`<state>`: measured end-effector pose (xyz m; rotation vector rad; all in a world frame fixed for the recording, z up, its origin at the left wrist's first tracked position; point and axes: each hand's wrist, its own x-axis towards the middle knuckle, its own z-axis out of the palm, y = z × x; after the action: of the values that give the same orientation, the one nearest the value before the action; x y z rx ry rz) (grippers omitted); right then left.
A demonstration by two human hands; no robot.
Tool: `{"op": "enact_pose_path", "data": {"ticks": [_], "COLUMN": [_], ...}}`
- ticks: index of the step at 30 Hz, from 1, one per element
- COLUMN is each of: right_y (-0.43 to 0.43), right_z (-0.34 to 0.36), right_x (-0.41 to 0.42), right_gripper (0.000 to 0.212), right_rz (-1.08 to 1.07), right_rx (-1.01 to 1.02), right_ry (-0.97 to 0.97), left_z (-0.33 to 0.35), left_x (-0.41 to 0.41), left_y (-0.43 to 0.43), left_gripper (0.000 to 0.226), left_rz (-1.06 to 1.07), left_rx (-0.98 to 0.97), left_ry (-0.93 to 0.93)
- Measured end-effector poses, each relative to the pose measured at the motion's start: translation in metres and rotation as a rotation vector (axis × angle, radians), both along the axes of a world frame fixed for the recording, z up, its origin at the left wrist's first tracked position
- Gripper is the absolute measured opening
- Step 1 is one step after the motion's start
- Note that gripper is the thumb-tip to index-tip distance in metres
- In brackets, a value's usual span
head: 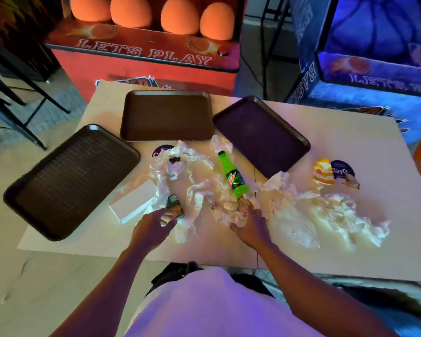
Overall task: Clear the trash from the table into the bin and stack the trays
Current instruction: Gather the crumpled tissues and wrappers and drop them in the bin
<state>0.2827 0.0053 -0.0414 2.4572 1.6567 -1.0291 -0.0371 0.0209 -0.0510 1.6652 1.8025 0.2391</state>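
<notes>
- The left hand [153, 227] curls its fingers around a small green carton [174, 206], which lies at the near middle of the table [216, 251] among crumpled paper [289, 210].
- The right hand [249, 227] pinches a wad of that paper between thumb and curled fingers, just near of the base of a green bottle [233, 177]. Whether it touches the bottle I cannot tell.
- The bottle lies on its side with its cap pointing far.
- The paper spreads from the middle toward the near right and stops short of the table's right edge.
- A white box [131, 203] lies just left of the left hand.
- The left tray [71, 181] sits askew, with its near-left corner overhanging the table's left edge.
- The middle tray [167, 115] lies square near the far edge.
- The right tray [260, 137] is turned at an angle, and its near corner touches the paper.
- An orange-and-white wrapper [323, 175] and a purple round label [342, 169] lie to the right, apart from the heap.
- A bare strip of tabletop runs along the near edge, in front of both hands.
- A red arcade cabinet [144, 57] stands close behind the far edge, and a blue cabinet [374, 76] stands at the far right.
</notes>
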Motion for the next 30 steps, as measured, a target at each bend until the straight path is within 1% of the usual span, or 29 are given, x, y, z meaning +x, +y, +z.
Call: {"op": "enact_pose_path", "data": {"ticks": [1,3,5,8,11,14,17,20,25,30], "right_y": [0.000,0.001,0.001,0.002,0.007,0.009,0.007,0.000,-0.004,-0.001], "right_z": [-0.002,-0.005,-0.007,-0.008,-0.012,-0.019,-0.025,-0.032,-0.041,-0.039], "right_x": [-0.004,-0.009,-0.013,-0.020,-0.027,-0.031,-0.033,-0.029,-0.019,-0.016], "right_gripper": [0.081,0.085,0.085,0.083,0.088,0.090,0.082,0.069,0.048,0.033], "right_rz": [-0.018,-0.047,-0.078,-0.123,-0.133,-0.165,-0.176,-0.176,-0.133,-0.094], "right_rx": [-0.017,-0.038,-0.049,-0.045,-0.051,-0.077,-0.064,-0.029,0.052,0.073], "right_ry": [-0.021,-0.049,-0.069,-0.070,-0.079,-0.086,-0.112,-0.116,-0.030,0.015], "left_z": [-0.004,-0.010,-0.013,-0.012,-0.009,-0.012,-0.017,-0.021,-0.022,-0.020], "left_x": [-0.002,-0.004,-0.005,-0.010,-0.015,-0.022,-0.026,-0.027,-0.024,-0.025], "left_y": [0.004,0.012,0.018,0.024,0.025,0.011,-0.008,-0.034,-0.065,-0.073], "left_gripper": [0.018,0.023,0.026,0.023,0.019,0.015,0.017,0.017,0.015,0.013], "left_rz": [-0.033,-0.097,-0.158,-0.192,-0.146,-0.028,0.018,0.083,0.223,0.277], "left_rx": [-0.009,-0.034,-0.063,-0.073,-0.065,-0.062,-0.079,-0.122,-0.109,-0.106], "left_ry": [-0.003,-0.001,0.006,-0.006,-0.026,-0.034,-0.017,-0.032,-0.082,-0.080]}}
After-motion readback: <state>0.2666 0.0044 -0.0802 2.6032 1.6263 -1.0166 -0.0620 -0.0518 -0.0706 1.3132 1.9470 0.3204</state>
